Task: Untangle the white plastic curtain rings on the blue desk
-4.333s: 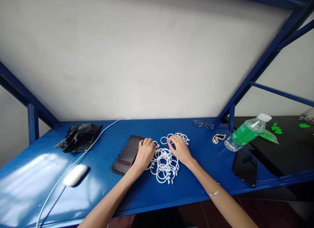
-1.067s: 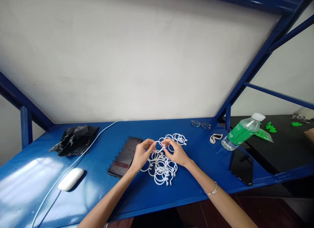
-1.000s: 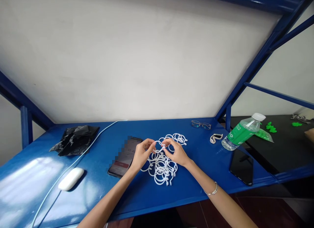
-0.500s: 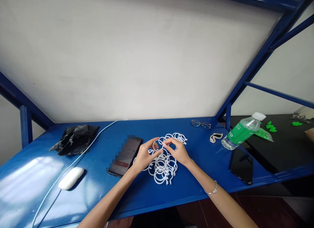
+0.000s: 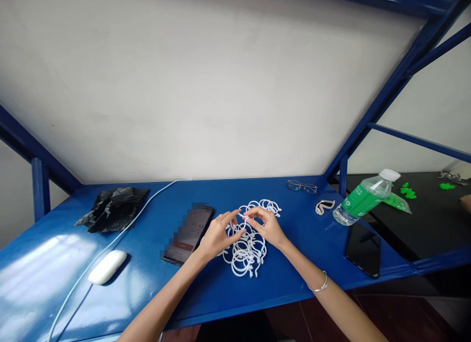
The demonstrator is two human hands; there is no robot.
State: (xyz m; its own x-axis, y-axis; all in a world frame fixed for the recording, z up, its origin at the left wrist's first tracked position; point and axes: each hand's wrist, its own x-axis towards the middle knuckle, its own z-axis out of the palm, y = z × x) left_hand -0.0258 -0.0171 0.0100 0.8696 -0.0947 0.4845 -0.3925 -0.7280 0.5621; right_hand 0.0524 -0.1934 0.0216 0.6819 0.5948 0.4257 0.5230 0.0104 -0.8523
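In the head view, a glossy blue table (image 5: 221,192) backs onto a pale wall (image 5: 206,87), window glare across its left end. Around mid-table, the right hand's (image 5: 270,229) fingers pinch a white ring (image 5: 246,217) over the heap (image 5: 251,256); the left hand's (image 5: 219,234) are spread beside it.

Over a pile of white rings (image 5: 251,256) on the blue table (image 5: 290,283), the right hand (image 5: 270,227) pinches a single ring (image 5: 246,218) — the left hand (image 5: 217,236) curves just beside it, thumb and fingers parted. A lit phone (image 5: 189,236) lies near the left hand; glasses (image 5: 302,187), a bottle (image 5: 366,198) and a dark phone (image 5: 363,250) sit towards the right.
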